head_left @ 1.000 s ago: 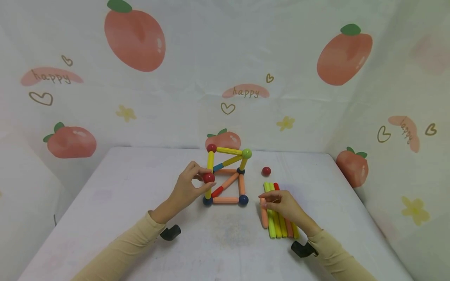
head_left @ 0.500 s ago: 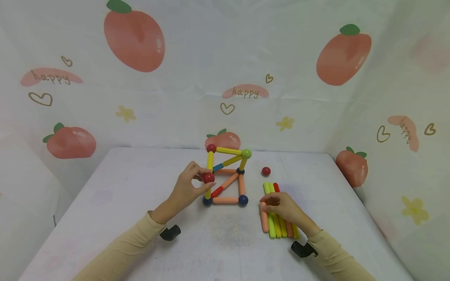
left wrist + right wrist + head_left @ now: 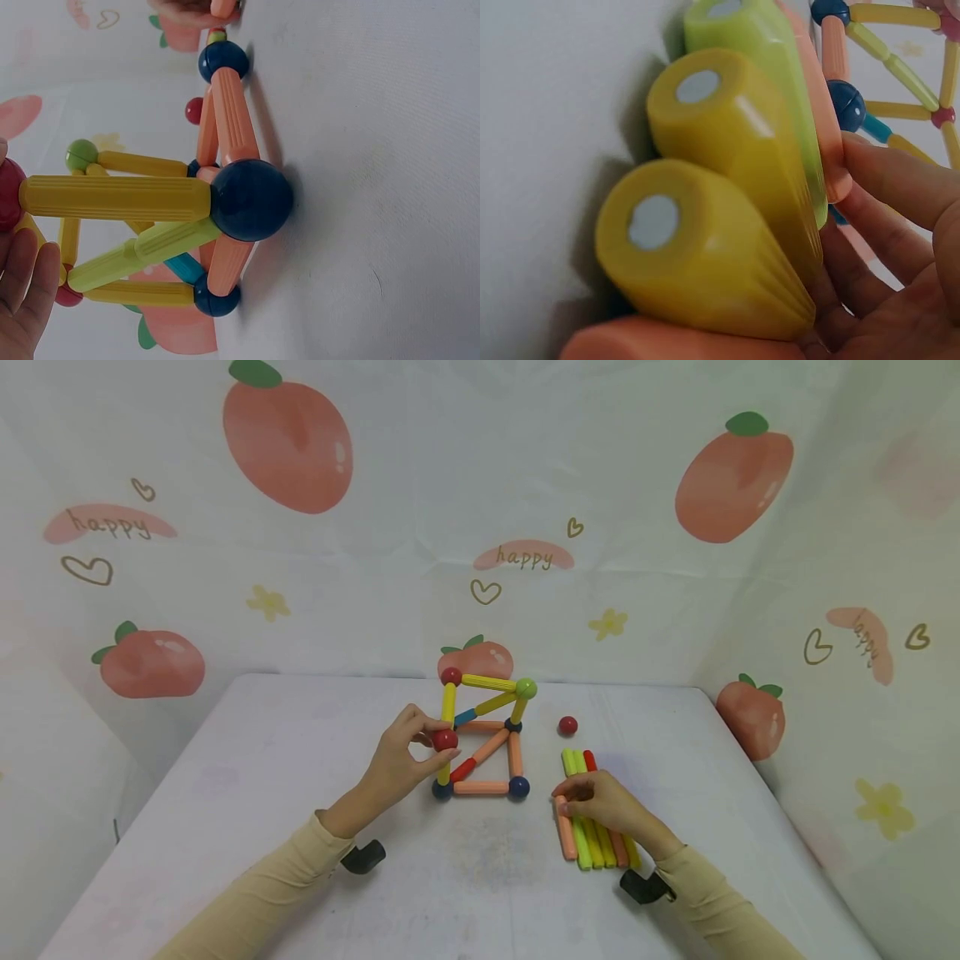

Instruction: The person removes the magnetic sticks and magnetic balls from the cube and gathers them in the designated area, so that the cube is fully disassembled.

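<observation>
My left hand [image 3: 393, 764] pinches a red ball [image 3: 445, 740] between thumb and fingers. That ball tops a yellow upright magnetic stick [image 3: 112, 198], which rises from a dark blue ball [image 3: 251, 200] at the frame's near left corner. The frame has a peach-coloured base, yellow uprights and diagonal sticks; a lime diagonal [image 3: 142, 255] shows in the left wrist view. My right hand [image 3: 611, 802] pinches the far end of a peach magnetic stick [image 3: 567, 839], at the left side of a row of sticks. Its fingers cover part of the row.
Beside the peach stick lie a lime stick [image 3: 581, 852] and several yellow, red and orange ones, side by side. A loose red ball [image 3: 567, 726] lies behind them. The white table [image 3: 300, 893] meets a printed cloth backdrop [image 3: 390, 527] at the rear.
My right hand has drawn the peach stick slightly nearer to me, and it now slants. The near ends of the row have shifted slightly right. My left hand and the frame have stayed still.
</observation>
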Available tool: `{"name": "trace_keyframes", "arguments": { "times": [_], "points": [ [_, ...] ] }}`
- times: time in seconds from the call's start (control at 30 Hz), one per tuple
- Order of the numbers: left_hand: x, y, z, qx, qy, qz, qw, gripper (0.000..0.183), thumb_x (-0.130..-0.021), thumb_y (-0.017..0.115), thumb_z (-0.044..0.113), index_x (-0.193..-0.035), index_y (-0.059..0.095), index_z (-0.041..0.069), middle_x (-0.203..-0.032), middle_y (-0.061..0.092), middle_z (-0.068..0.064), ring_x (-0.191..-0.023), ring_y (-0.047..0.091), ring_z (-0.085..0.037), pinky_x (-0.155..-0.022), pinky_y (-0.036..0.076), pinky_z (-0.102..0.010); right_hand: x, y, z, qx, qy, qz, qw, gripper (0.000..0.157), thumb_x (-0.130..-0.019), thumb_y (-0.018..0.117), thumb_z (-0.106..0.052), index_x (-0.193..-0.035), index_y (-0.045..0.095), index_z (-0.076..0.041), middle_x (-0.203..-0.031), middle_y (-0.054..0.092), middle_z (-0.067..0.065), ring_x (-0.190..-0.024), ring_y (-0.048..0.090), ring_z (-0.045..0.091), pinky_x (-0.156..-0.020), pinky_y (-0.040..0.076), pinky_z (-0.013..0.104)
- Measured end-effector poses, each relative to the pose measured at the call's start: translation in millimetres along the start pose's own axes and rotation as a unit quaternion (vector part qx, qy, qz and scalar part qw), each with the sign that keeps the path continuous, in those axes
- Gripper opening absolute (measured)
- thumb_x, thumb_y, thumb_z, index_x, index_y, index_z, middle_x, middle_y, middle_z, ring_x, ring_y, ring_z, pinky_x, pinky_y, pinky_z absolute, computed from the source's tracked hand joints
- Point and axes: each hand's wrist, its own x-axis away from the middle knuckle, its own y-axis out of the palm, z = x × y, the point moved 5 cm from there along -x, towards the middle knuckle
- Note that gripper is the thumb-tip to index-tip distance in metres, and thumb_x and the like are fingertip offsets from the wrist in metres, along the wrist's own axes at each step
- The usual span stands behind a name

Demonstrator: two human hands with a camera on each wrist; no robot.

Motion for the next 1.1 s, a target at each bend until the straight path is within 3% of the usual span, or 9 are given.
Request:
{"name": "trace_keyframes", "arguments": {
  "times": [0.2,0.43,0.73,0.93,1.1],
  "points": [
    [0.3,0.0,-0.3,-0.001,-0.001,0.001,1.0,0.033,-0.079,0.084,0.014,-0.107,0.067,0.007,-0.092,0.055,-0.002,-0.084,0.061,-0.01,-0.074,0.06,-0.03,0,1.3,2,0.003,0.002,-0.001,1.0,0.02,-0.089,0.073,-0.017,-0.106,0.074,-0.008,-0.096,0.07,0.004,-0.084,0.058,0.017,-0.073,0.051,0.02],
    [0.7,0.0,0.0,0.005,-0.005,-0.002,1.0,0.034,-0.078,0.084,0.012,-0.107,0.067,0.006,-0.093,0.055,-0.003,-0.085,0.061,-0.011,-0.074,0.061,-0.043,1,1.4,3,0.003,-0.003,-0.005,1.0,0.018,-0.089,0.074,-0.017,-0.104,0.073,-0.007,-0.094,0.069,0.005,-0.082,0.057,0.018,-0.071,0.051,0.019],
    [0.0,0.3,0.1,-0.003,-0.006,-0.005,1.0,0.035,-0.078,0.084,0.013,-0.108,0.067,0.006,-0.094,0.055,-0.004,-0.087,0.062,-0.013,-0.074,0.061,-0.044,0,-0.9,-4,0.035,-0.004,-0.02,0.999,0.017,-0.088,0.074,-0.017,-0.103,0.073,-0.008,-0.096,0.072,0.004,-0.083,0.06,0.015,-0.074,0.052,0.02],
    [0.3,-0.1,1.8,-0.012,-0.008,-0.005,0.9999,0.034,-0.079,0.084,0.014,-0.108,0.067,0.006,-0.094,0.055,-0.003,-0.086,0.062,-0.012,-0.073,0.061,-0.04,-10,-10.9,-24,0.09,-0.022,-0.028,0.995,0.02,-0.089,0.073,-0.016,-0.106,0.073,-0.005,-0.098,0.073,0.005,-0.083,0.062,0.012,-0.077,0.055,0.023],
    [0.1,-0.7,3.2,-0.013,-0.013,-0.005,0.9998,0.034,-0.079,0.083,0.013,-0.108,0.067,0.006,-0.094,0.055,-0.003,-0.085,0.061,-0.012,-0.074,0.061,-0.037,-21,-28.5,-60,0.113,-0.071,0.019,0.991,0.023,-0.089,0.073,-0.015,-0.109,0.072,-0.003,-0.101,0.074,0.01,-0.087,0.065,0.014,-0.079,0.056,0.028]
  ]
}}
